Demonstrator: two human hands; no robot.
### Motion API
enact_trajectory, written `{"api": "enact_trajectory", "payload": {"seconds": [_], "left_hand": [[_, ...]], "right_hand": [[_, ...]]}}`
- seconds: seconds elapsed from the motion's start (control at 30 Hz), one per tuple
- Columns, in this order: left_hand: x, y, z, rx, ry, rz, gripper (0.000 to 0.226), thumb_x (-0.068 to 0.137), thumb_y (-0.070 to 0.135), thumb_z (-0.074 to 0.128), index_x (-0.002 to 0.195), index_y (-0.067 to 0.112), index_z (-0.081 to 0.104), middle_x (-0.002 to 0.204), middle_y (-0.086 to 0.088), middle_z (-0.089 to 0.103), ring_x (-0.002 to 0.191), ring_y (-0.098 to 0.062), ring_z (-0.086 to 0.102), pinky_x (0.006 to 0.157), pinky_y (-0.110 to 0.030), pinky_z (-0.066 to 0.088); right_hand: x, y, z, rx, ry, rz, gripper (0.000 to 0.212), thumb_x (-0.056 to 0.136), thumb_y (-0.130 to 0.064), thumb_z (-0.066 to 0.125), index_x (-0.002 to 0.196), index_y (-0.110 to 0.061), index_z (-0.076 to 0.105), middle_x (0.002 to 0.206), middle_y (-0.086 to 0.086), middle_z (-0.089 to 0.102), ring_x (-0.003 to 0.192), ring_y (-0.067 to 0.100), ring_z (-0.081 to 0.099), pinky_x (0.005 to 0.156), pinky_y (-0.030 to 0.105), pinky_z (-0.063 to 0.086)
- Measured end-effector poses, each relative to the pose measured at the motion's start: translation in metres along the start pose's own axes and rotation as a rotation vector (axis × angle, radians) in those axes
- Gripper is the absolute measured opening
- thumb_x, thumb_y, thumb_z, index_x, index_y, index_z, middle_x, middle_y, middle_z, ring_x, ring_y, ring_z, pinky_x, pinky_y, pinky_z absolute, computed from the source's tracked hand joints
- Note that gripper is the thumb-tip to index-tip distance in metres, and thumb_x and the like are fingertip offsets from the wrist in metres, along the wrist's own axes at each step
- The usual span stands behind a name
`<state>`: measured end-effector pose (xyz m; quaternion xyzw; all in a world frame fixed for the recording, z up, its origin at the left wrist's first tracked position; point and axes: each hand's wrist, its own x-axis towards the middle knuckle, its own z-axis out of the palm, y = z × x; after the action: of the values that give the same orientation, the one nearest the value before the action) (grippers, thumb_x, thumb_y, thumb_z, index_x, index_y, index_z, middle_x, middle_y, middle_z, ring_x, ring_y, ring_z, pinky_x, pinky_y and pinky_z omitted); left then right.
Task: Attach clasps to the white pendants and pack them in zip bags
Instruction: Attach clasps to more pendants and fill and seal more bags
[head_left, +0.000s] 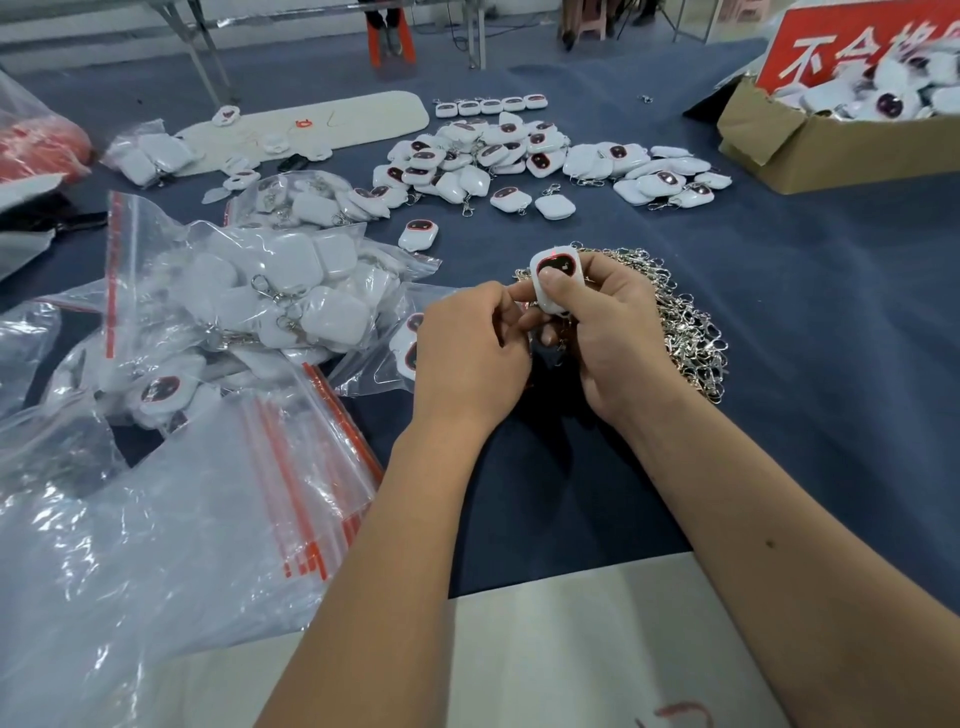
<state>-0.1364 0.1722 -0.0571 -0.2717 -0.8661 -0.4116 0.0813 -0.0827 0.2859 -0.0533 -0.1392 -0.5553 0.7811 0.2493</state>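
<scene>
My right hand (610, 332) grips a white pendant (551, 270) with a dark red-rimmed face, thumb pressed on its front. My left hand (470, 353) pinches at the pendant's lower end, where a metal clasp (558, 345) hangs partly hidden between the two hands. A heap of silver clasps (691, 332) lies just behind and right of my hands. Filled zip bags (270, 291) of pendants lie to the left. A stack of flat zip bags (291, 467) with red seals sits at the near left.
Loose pendants (519, 156) with clasps spread across the far middle of the blue cloth (805, 322). A cardboard box (779, 140) of pendants stands at the far right under a red sign. A white board (322, 124) lies at the back; pale paper (571, 649) covers the near edge.
</scene>
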Motion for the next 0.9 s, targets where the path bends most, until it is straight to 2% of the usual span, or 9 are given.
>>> {"api": "enact_trajectory", "payload": {"seconds": [0.1,0.27,0.43,0.6,0.77,0.9], "left_hand": [[0.0002,-0.0002,0.0001,-0.012,-0.005,-0.002,0.013,0.086,0.01,0.063,0.075,0.016,0.063,0.062,0.01,0.055,0.059,-0.008,0.051,0.054,-0.024,0.032],[0.0005,-0.0016,0.0019,0.012,-0.001,0.005,0.019,0.088,0.014,0.067,0.071,0.02,0.061,0.07,0.003,0.064,0.068,-0.021,0.057,0.063,-0.035,0.044],[0.0004,-0.0012,0.0019,0.02,0.009,0.012,0.019,0.088,0.012,0.066,0.07,0.019,0.061,0.069,0.002,0.064,0.068,-0.023,0.058,0.065,-0.04,0.048],[-0.0008,0.0006,0.0019,0.0,0.03,-0.001,0.011,0.089,0.011,0.061,0.08,0.012,0.068,0.074,-0.002,0.069,0.072,-0.026,0.061,0.071,-0.045,0.051],[-0.0029,0.0031,0.0003,0.006,0.047,-0.03,0.012,0.089,0.011,0.059,0.082,0.014,0.069,0.077,0.001,0.07,0.076,-0.023,0.063,0.074,-0.044,0.051],[-0.0038,0.0041,-0.0002,-0.001,0.054,-0.03,0.013,0.087,0.009,0.059,0.082,0.016,0.069,0.076,0.003,0.069,0.075,-0.022,0.063,0.067,-0.036,0.048]], "right_hand": [[0.0014,0.0001,0.0006,0.02,0.006,0.011,0.006,0.101,-0.002,0.055,0.099,-0.002,0.06,0.084,0.017,0.077,0.057,0.018,0.063,0.047,0.022,0.042],[0.0014,-0.0002,0.0009,0.004,0.014,0.023,0.008,0.101,-0.003,0.056,0.094,-0.006,0.06,0.084,0.018,0.077,0.053,0.016,0.059,0.045,0.022,0.039],[0.0027,-0.0007,0.0011,-0.022,0.024,0.042,0.007,0.1,-0.001,0.055,0.097,-0.003,0.061,0.082,0.015,0.077,0.051,0.015,0.058,0.044,0.022,0.038],[0.0033,0.0019,0.0017,-0.037,0.031,0.03,0.01,0.105,-0.001,0.051,0.107,0.001,0.061,0.093,0.013,0.078,0.064,0.015,0.068,0.051,0.022,0.048],[0.0039,0.0043,0.0,-0.076,0.025,0.006,0.014,0.105,0.002,0.05,0.107,0.0,0.063,0.096,0.013,0.078,0.071,0.017,0.07,0.058,0.021,0.052],[0.0041,0.0048,0.0001,-0.09,0.03,0.007,0.016,0.105,-0.001,0.052,0.114,0.008,0.062,0.094,0.012,0.078,0.072,0.018,0.07,0.058,0.022,0.052]]}}
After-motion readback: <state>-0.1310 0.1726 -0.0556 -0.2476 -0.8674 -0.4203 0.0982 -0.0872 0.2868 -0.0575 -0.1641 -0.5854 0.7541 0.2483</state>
